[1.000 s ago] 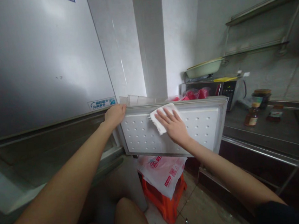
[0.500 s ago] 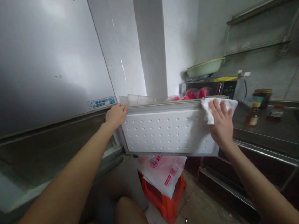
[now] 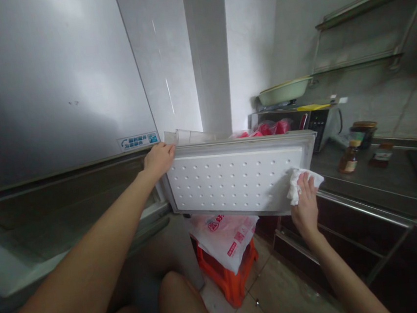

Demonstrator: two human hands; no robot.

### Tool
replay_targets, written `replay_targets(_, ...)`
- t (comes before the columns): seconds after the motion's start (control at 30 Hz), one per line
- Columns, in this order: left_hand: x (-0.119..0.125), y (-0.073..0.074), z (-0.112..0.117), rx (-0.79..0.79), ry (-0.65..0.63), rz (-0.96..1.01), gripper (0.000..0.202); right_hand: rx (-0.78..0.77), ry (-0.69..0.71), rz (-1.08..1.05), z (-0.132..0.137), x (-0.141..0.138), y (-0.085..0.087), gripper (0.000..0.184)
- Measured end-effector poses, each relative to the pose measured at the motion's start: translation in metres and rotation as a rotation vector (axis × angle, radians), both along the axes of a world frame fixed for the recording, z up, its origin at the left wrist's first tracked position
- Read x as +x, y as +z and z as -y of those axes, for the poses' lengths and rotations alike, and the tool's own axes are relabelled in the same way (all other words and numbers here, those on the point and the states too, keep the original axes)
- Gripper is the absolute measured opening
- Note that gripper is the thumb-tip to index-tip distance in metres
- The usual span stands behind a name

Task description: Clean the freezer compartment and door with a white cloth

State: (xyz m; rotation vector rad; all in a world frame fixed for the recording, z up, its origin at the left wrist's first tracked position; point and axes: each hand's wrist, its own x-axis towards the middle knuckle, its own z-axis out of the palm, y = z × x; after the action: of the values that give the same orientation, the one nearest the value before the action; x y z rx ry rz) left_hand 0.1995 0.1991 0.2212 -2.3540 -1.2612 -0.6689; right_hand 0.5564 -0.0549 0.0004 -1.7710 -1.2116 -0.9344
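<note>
A freezer door (image 3: 228, 172) with a white, dimpled inner panel stands swung out from the refrigerator (image 3: 57, 82). At its hinge-side upper corner, my left hand (image 3: 159, 160) is closed over the top edge. My right hand (image 3: 305, 208) presses a white cloth (image 3: 293, 191) against the door's right border, low near the bottom corner. Fingers lie over the cloth, which is bunched under them. Left of the door, the freezer compartment (image 3: 70, 214) is exposed, its inside dim.
Below the door, an orange stool (image 3: 233, 289) carries a printed plastic bag (image 3: 231, 238). To the right, a counter (image 3: 381, 184) holds a microwave (image 3: 325, 123), a bottle (image 3: 349, 158) and jars. A pale green basin (image 3: 285, 92) sits on the microwave.
My right hand has slid down the door's right edge with the cloth, from the top corner toward the bottom. My left hand stays on the top edge.
</note>
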Motion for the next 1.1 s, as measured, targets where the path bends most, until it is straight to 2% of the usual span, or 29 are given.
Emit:
replay_targets(0.07, 0.000, 0.001, 0.001, 0.006, 0.002, -0.006, 0.048, -0.004, 0.009, -0.024, 0.003, -0.006, -0.028, 0.076)
replay_targets(0.13, 0.000, 0.002, 0.002, 0.011, 0.004, -0.018, 0.048, 0.000, 0.015, -0.038, 0.005, -0.009, -0.046, 0.075)
replay_targets(0.2, 0.001, 0.003, 0.002, 0.008, 0.006, -0.023, 0.049, 0.003, 0.020, -0.039, 0.005, -0.008, -0.050, 0.074)
replay_targets(0.23, 0.001, 0.003, 0.002, 0.005, 0.005, -0.022, 0.049, 0.006, 0.026, -0.033, 0.005, -0.007, -0.046, 0.073)
replay_targets(0.3, 0.001, 0.003, 0.001, 0.001, -0.003, -0.010, 0.049, 0.018, 0.031, -0.018, 0.001, -0.001, -0.025, 0.072)
replay_targets(0.47, 0.001, -0.001, -0.001, 0.009, -0.004, 0.023, 0.048, 0.094, 0.034, 0.046, -0.016, 0.017, 0.065, 0.076)
replay_targets(0.53, 0.001, -0.002, -0.001, 0.005, -0.002, 0.024, 0.047, 0.109, 0.031, 0.076, -0.021, 0.021, 0.094, 0.076)
replay_targets(0.6, 0.001, -0.002, -0.002, 0.001, -0.007, 0.022, 0.047, 0.123, 0.029, 0.098, -0.024, 0.021, 0.110, 0.075)
replay_targets(0.67, 0.001, -0.002, -0.003, -0.002, -0.011, 0.025, 0.047, 0.140, 0.027, 0.106, -0.025, 0.020, 0.111, 0.074)
replay_targets(0.73, 0.001, -0.002, -0.003, -0.003, -0.016, 0.035, 0.047, 0.160, 0.028, 0.094, -0.025, 0.019, 0.101, 0.074)
replay_targets(0.83, 0.001, -0.002, -0.002, -0.013, -0.022, 0.040, 0.047, 0.174, 0.033, 0.059, -0.024, 0.016, 0.068, 0.071)
replay_targets(0.97, 0.002, -0.001, -0.001, -0.026, -0.022, 0.036, 0.047, 0.140, 0.021, -0.005, -0.020, 0.010, 0.005, 0.067)
replay_targets(1.1, 0.002, -0.002, -0.002, -0.017, -0.027, 0.043, 0.047, 0.111, 0.022, -0.159, -0.016, -0.004, -0.060, 0.067)
